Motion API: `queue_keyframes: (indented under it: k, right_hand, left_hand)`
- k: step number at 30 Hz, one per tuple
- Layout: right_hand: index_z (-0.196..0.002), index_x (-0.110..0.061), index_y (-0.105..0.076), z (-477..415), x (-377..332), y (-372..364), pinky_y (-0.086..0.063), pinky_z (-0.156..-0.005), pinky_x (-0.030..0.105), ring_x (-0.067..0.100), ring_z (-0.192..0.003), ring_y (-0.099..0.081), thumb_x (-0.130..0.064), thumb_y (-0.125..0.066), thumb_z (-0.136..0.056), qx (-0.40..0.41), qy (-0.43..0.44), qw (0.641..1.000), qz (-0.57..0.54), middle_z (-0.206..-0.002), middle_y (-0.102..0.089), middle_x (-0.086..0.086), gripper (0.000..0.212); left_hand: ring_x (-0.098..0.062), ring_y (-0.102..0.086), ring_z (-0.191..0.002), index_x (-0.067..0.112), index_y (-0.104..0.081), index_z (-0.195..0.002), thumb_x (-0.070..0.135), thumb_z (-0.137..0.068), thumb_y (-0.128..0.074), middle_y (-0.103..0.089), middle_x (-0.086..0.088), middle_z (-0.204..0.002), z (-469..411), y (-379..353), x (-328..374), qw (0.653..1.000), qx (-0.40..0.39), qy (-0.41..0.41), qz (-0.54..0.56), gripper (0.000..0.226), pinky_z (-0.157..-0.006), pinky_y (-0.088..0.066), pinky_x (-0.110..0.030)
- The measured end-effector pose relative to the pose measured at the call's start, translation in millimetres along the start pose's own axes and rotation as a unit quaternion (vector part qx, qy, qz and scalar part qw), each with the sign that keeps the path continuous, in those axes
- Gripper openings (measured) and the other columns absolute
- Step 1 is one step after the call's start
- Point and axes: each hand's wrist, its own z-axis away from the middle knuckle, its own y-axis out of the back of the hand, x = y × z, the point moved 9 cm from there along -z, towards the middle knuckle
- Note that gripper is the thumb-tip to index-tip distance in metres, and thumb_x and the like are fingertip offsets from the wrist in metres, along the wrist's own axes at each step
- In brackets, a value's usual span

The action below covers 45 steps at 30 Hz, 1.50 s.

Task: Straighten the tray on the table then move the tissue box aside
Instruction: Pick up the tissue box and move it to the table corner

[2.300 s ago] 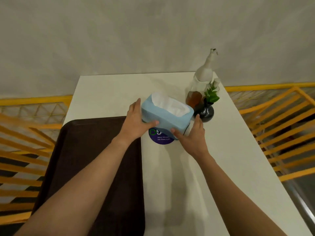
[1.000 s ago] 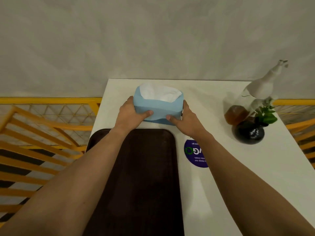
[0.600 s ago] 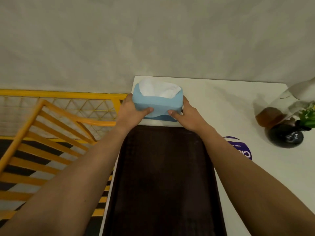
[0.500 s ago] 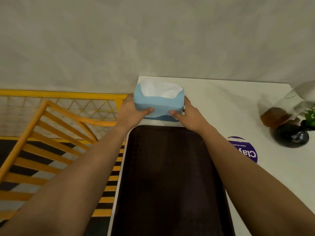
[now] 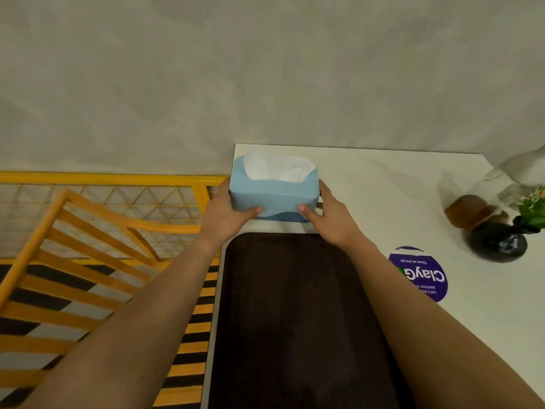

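Grey wall (image 5: 265,69), yellow railing (image 5: 103,178)

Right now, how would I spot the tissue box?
Find the white table against the grey wall. At its far left corner, beyond the dark brown tray, sits the pale blue tissue box, held between both hands, the only thing showing white tissue on top.

I see a light blue tissue box (image 5: 274,199) with white tissue (image 5: 278,166) on top, at the far left corner of a white table (image 5: 398,202). A dark brown tray (image 5: 295,320) runs along the left edge. A round purple sticker (image 5: 420,274) has white letters. By the right edge sits a shiny black vase (image 5: 498,243) with green leaves (image 5: 532,212), and a clear bottle (image 5: 483,205) with brown inside. The railing (image 5: 88,219) is yellow. The floor (image 5: 44,293) has black, white and yellow stripes. The wall (image 5: 265,69) is grey.
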Motion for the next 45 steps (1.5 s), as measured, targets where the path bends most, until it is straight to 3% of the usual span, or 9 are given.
queue_keyframes:
  k: [2,5,8,12,18,29,32,42,45]
  right_hand:
    - [-0.155,-0.037,-0.021,-5.7,1.5,-1.0,-0.037,-0.081,0.005,0.005,-0.115,-0.051,-0.053,-0.059,-0.097,-0.003,0.0,1.0,0.002,-0.133,-0.047,-0.02,0.071]
    - [-0.156,-0.038,-0.02,-16.8,3.6,-0.3,-0.035,-0.076,-0.001,0.003,-0.113,-0.05,-0.054,-0.059,-0.097,0.003,0.001,1.0,0.005,-0.132,-0.047,-0.021,0.073]
    - [-0.157,-0.034,-0.02,-33.3,5.4,-0.6,-0.039,-0.086,0.011,0.009,-0.119,-0.052,-0.052,-0.061,-0.096,0.004,0.001,1.0,0.004,-0.138,-0.05,-0.014,0.076]
    - [-0.156,-0.03,-0.023,-58.0,12.9,-0.8,-0.042,-0.091,0.023,0.02,-0.124,-0.056,-0.048,-0.065,-0.095,0.004,-0.012,1.0,0.008,-0.136,-0.053,-0.011,0.077]
    - [-0.156,-0.027,-0.027,-97.3,25.2,-2.4,-0.039,-0.09,0.026,0.025,-0.127,-0.056,-0.047,-0.064,-0.096,-0.002,-0.027,0.999,0.018,-0.14,-0.056,-0.003,0.074]
    - [-0.158,-0.023,-0.024,-148.1,34.2,-2.1,-0.045,-0.096,0.033,0.028,-0.127,-0.058,-0.049,-0.068,-0.093,-0.013,-0.041,0.999,0.033,-0.145,-0.055,0.001,0.083]
    - [-0.156,-0.021,-0.026,-156.5,34.0,-2.4,-0.044,-0.092,0.031,0.029,-0.125,-0.058,-0.047,-0.069,-0.093,-0.007,-0.042,0.998,0.039,-0.143,-0.057,0.003,0.081]
    - [-0.15,-0.017,-0.034,-170.5,41.7,-2.8,-0.04,-0.086,0.03,0.028,-0.119,-0.058,-0.053,-0.064,-0.094,-0.018,-0.041,0.997,0.065,-0.137,-0.06,0.006,0.074]
    - [-0.15,-0.016,-0.034,-169.3,42.1,-3.7,-0.039,-0.085,0.029,0.028,-0.118,-0.058,-0.056,-0.061,-0.094,-0.012,-0.033,0.997,0.071,-0.136,-0.06,0.006,0.074]
  left_hand:
    - [-0.012,-0.054,-0.112,0.024,-0.04,-0.147,0.04,-0.075,-0.087,-0.055,0.012,-0.123,-5.4,-1.2,-3.5,1.0,0.011,0.0,-0.002,0.088,-0.066,-0.038,-0.003]
    - [-0.017,-0.055,-0.117,0.021,-0.038,-0.148,0.038,-0.078,-0.085,-0.058,0.001,-0.135,-16.4,-4.6,-4.3,1.0,0.016,-0.002,-0.005,0.087,-0.082,-0.043,-0.02]
    - [-0.013,-0.054,-0.115,0.017,-0.041,-0.147,0.041,-0.079,-0.084,-0.059,-0.001,-0.136,-32.2,-6.4,-8.3,1.0,0.019,0.01,-0.018,0.084,-0.082,-0.043,-0.024]
    - [-0.022,-0.059,-0.119,0.015,-0.049,-0.14,0.046,-0.079,-0.082,-0.062,-0.002,-0.134,-56.1,-12.2,-14.8,0.999,0.009,0.025,-0.028,0.076,-0.069,-0.041,-0.016]
    - [-0.023,-0.059,-0.119,0.013,-0.048,-0.141,0.049,-0.079,-0.082,-0.062,-0.003,-0.134,-95.5,-14.1,-19.0,0.999,0.0,0.031,-0.011,0.079,-0.083,-0.048,-0.029]
    - [-0.018,-0.056,-0.105,0.014,-0.048,-0.14,0.053,-0.078,-0.081,-0.062,-0.003,-0.131,-139.5,-16.1,-23.4,0.999,0.006,0.028,-0.023,0.08,-0.075,-0.046,-0.023]
    - [-0.014,-0.052,-0.103,0.014,-0.047,-0.14,0.053,-0.079,-0.08,-0.061,-0.003,-0.133,-146.8,-17.7,-24.3,0.999,0.006,0.03,-0.023,0.08,-0.069,-0.04,-0.016]
    - [-0.015,-0.053,-0.102,0.013,-0.05,-0.139,0.059,-0.078,-0.078,-0.062,-0.004,-0.133,-159.8,-20.7,-31.7,0.999,0.004,0.04,-0.032,0.081,-0.075,-0.042,-0.022]
    - [-0.014,-0.052,-0.102,0.011,-0.051,-0.137,0.06,-0.079,-0.076,-0.062,-0.005,-0.132,-158.1,-22.4,-34.5,0.998,0.007,0.045,-0.037,0.079,-0.066,-0.04,-0.015]
